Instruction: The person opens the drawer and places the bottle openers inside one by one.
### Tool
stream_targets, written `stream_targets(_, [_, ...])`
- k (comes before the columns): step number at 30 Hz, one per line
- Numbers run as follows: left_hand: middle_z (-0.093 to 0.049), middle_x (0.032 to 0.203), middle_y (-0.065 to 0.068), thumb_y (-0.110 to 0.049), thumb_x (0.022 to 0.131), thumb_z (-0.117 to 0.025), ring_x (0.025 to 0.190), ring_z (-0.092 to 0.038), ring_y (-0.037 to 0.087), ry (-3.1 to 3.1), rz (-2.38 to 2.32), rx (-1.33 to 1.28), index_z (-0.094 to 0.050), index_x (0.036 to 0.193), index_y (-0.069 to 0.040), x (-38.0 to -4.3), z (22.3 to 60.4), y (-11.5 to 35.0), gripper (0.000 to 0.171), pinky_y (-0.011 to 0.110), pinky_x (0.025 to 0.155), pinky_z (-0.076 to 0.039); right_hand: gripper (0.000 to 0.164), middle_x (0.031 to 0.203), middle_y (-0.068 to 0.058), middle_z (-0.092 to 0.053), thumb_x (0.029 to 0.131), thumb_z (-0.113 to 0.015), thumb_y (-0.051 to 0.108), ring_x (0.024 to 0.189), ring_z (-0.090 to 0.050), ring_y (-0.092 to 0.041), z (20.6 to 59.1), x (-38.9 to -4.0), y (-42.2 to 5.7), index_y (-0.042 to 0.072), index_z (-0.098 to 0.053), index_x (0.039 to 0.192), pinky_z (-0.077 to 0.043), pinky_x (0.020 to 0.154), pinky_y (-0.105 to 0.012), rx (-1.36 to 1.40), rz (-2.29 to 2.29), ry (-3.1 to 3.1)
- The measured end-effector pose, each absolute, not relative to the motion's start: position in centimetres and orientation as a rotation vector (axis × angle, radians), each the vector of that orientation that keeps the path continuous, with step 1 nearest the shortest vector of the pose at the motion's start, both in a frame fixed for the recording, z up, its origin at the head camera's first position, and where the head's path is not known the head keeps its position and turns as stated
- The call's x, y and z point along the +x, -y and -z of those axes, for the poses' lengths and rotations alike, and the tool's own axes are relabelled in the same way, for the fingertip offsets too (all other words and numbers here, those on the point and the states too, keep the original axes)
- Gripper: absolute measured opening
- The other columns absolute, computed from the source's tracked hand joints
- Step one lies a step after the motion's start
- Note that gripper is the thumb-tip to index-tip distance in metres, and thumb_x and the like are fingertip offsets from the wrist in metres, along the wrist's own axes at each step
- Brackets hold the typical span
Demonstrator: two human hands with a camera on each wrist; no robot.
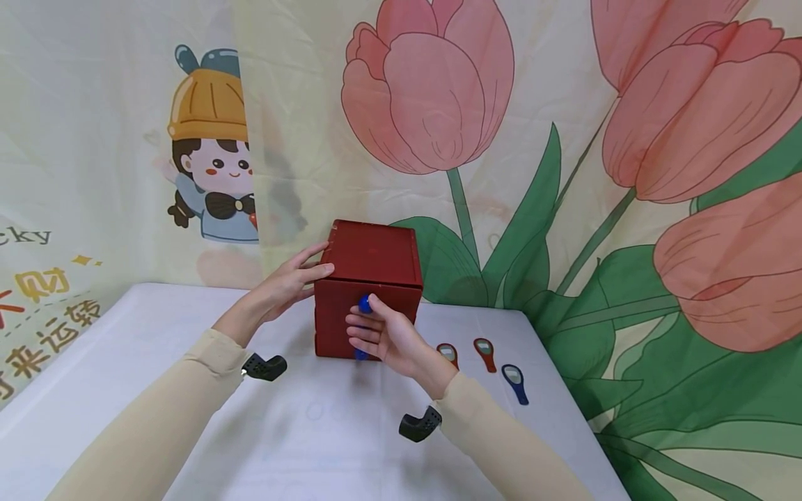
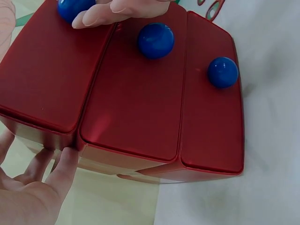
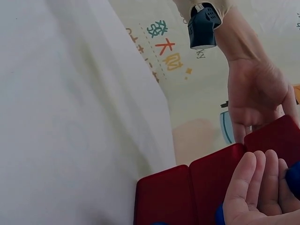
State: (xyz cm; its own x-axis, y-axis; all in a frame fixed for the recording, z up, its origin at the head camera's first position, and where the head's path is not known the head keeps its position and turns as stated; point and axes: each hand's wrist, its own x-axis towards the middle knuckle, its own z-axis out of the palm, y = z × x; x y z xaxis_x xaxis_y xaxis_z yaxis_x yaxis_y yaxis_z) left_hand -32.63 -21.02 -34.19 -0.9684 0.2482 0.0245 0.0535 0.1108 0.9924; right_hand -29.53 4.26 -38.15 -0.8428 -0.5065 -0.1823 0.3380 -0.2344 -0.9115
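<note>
A red box (image 1: pixel 372 254) with three drawer fronts, each bearing a round blue knob, stands on the white table. My left hand (image 1: pixel 285 285) rests against its left side, thumb over the top edge; in the left wrist view, the fingertips of the left hand (image 2: pixel 40 183) touch the side of the upper drawers. At the front, my right hand (image 1: pixel 391 334) pinches the top blue knob (image 1: pixel 365 303) between thumb and forefinger, its other fingers extended across the drawer fronts. Below them, the middle knob (image 2: pixel 155 41) and bottom knob (image 2: pixel 223 72) show in the left wrist view. All drawer fronts sit close together.
Right of the box lie small flat paddle-shaped pieces with pale round windows: a red one (image 1: pixel 484 353), another red one (image 1: pixel 447 353) partly behind the right hand, and a blue one (image 1: pixel 515 383). A printed cloth with tulips (image 1: pixel 432 97) hangs behind the table (image 1: pixel 301 431).
</note>
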Motion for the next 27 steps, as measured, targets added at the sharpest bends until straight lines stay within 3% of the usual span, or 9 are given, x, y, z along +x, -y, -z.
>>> stream_targets(6, [-0.023,0.173,0.021,-0.038,0.107,-0.062,0.158,-0.026,0.042,-2.232,-1.972,0.304,-0.012,0.173,-0.027,-32.6,34.1,21.0,0.084,0.065,0.128,-0.021,0.059,0.133,-0.011,-0.072,0.109,-0.056,0.047,0.137,-0.061,-0.035,38.1,-29.8,-4.3,0.001,-0.060,0.145,-0.056,0.106,-0.038,-0.197,2.108,-1.493])
stream_targets(27, [-0.023,0.173,0.020,-0.039,0.106,-0.062,0.158,-0.025,0.042,-2.239,-1.969,0.296,-0.011,0.173,-0.027,-32.5,34.2,20.9,0.084,0.065,0.128,-0.020,0.054,0.128,-0.010,-0.074,0.109,-0.057,0.045,0.130,-0.067,-0.030,37.8,-30.6,-4.2,0.001,-0.063,0.141,-0.056,0.106,-0.039,-0.146,2.112,-1.484])
